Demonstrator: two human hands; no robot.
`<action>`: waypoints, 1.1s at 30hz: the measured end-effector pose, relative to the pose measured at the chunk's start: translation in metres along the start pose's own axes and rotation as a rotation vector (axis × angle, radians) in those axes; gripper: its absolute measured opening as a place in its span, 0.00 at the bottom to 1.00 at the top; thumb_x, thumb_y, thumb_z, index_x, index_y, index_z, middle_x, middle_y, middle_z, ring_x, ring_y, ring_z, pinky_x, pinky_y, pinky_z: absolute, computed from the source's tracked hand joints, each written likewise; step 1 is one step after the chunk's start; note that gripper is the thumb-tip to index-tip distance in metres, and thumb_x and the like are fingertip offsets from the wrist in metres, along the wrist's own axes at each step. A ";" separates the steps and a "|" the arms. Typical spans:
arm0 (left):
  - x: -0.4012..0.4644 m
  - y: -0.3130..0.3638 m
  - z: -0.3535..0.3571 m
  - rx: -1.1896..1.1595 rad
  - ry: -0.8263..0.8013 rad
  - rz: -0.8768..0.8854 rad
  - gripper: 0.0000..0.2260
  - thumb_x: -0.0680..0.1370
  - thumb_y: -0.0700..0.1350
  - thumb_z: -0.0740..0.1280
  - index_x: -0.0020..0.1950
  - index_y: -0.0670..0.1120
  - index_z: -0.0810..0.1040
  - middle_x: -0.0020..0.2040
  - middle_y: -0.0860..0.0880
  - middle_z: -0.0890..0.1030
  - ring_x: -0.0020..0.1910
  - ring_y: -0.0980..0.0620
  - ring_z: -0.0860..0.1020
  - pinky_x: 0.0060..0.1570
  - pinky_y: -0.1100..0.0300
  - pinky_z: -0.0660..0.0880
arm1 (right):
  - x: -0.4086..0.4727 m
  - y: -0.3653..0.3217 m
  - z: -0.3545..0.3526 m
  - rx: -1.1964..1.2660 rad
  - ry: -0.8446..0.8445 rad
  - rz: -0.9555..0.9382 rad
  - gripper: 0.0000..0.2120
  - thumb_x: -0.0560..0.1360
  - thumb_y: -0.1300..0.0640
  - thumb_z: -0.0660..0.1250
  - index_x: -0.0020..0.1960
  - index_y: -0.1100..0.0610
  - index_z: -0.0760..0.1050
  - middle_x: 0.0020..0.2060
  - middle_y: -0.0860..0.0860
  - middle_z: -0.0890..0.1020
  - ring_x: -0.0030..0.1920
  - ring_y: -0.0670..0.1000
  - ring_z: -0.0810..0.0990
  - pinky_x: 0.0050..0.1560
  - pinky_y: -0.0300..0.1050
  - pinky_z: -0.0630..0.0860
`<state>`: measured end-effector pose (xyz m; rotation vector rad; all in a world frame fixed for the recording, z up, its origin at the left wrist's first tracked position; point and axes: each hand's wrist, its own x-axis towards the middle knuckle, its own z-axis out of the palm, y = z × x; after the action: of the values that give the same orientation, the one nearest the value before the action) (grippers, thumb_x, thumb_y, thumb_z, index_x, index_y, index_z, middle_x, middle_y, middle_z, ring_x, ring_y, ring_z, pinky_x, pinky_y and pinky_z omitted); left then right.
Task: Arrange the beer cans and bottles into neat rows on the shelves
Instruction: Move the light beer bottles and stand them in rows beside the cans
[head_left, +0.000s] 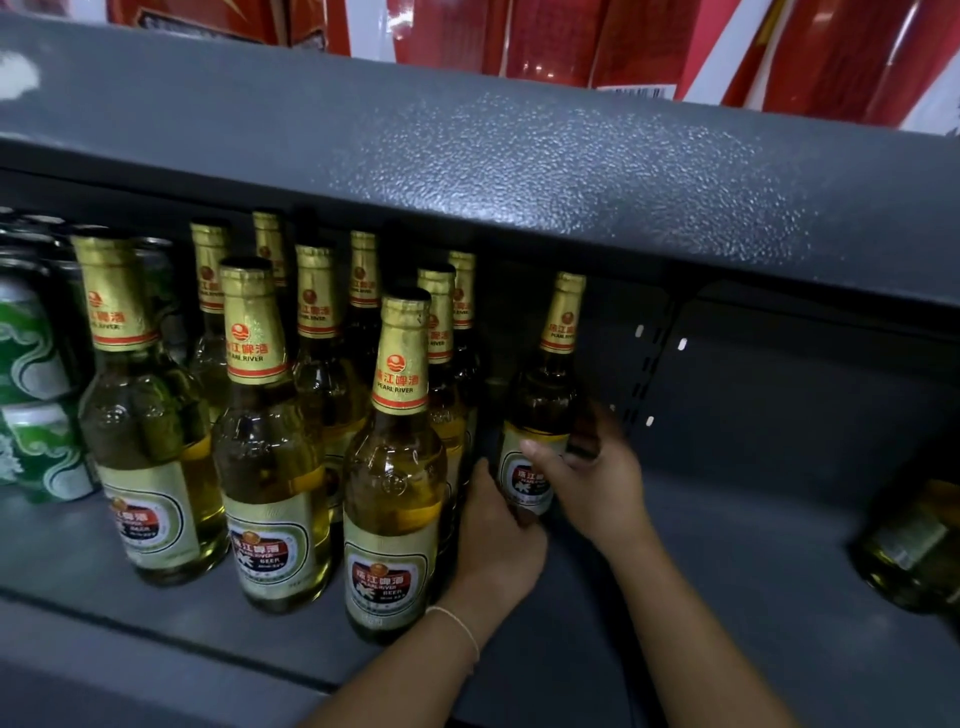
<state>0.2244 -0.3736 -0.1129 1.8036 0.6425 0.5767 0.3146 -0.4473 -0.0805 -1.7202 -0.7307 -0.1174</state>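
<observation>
Both the left hand (496, 535) and right hand (597, 480) grip one upright bottle (540, 410).

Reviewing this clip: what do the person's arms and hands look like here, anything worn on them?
Both forearms are bare, with no sleeves or gloves in view. The left hand has a thin pale string bracelet around its wrist. The right hand shows no ring, watch or band; its fingertips are slightly motion-blurred.

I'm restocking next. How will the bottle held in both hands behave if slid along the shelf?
The bottle looks full, so probably heavy. Tall and narrow, it may tip if pushed high. Glass, likely fragile against its neighbours.
</observation>
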 end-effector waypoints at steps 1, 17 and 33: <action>0.000 0.001 -0.002 -0.035 0.000 -0.011 0.30 0.73 0.36 0.64 0.75 0.46 0.61 0.68 0.49 0.73 0.68 0.52 0.70 0.69 0.59 0.66 | -0.001 0.003 0.002 0.034 0.003 0.037 0.31 0.68 0.54 0.79 0.67 0.50 0.72 0.56 0.45 0.83 0.56 0.45 0.82 0.56 0.49 0.80; 0.000 0.006 -0.005 -0.248 -0.075 -0.057 0.24 0.73 0.32 0.60 0.49 0.65 0.69 0.50 0.62 0.76 0.53 0.64 0.73 0.58 0.64 0.68 | -0.012 0.035 0.015 0.062 0.022 0.123 0.29 0.68 0.66 0.77 0.66 0.57 0.72 0.51 0.46 0.83 0.53 0.42 0.82 0.55 0.38 0.79; 0.000 0.007 -0.007 -0.231 -0.132 -0.030 0.24 0.69 0.38 0.58 0.58 0.62 0.73 0.54 0.58 0.80 0.56 0.61 0.77 0.62 0.58 0.73 | -0.014 0.041 0.021 0.046 0.014 0.112 0.21 0.72 0.61 0.75 0.64 0.59 0.76 0.51 0.47 0.85 0.51 0.39 0.83 0.54 0.36 0.79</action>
<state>0.2208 -0.3710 -0.1046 1.5974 0.4913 0.4857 0.3181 -0.4379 -0.1274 -1.7111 -0.6207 -0.0347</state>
